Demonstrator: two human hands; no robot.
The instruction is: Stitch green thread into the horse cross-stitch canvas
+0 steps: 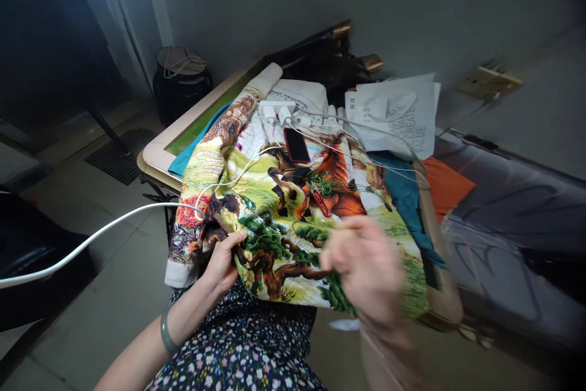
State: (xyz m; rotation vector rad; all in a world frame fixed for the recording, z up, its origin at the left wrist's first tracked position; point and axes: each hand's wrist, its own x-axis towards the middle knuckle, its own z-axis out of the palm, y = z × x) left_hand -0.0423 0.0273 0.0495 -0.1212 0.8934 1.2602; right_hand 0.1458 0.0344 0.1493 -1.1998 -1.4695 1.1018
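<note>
A large cross-stitch cloth (293,251) with a colourful picture of trees, grass and brown horses is spread over the table and hangs over its front edge. My left hand (225,263) grips the cloth near its lower left, thumb on top and fingers underneath. Over the lower right of the cloth is my right hand (364,269), smeared by motion, its fingers curled in a pinch; what they hold is too blurred to make out. A tangle of green thread (320,183) lies on the cloth beside a small red tool (321,203).
A phone (296,145) rests on the cloth below a white power strip (277,107) with chargers. White cables (91,238) cross the cloth and left side. A paper bag (396,113) stands at the back right. A stool (182,77) is at the back left.
</note>
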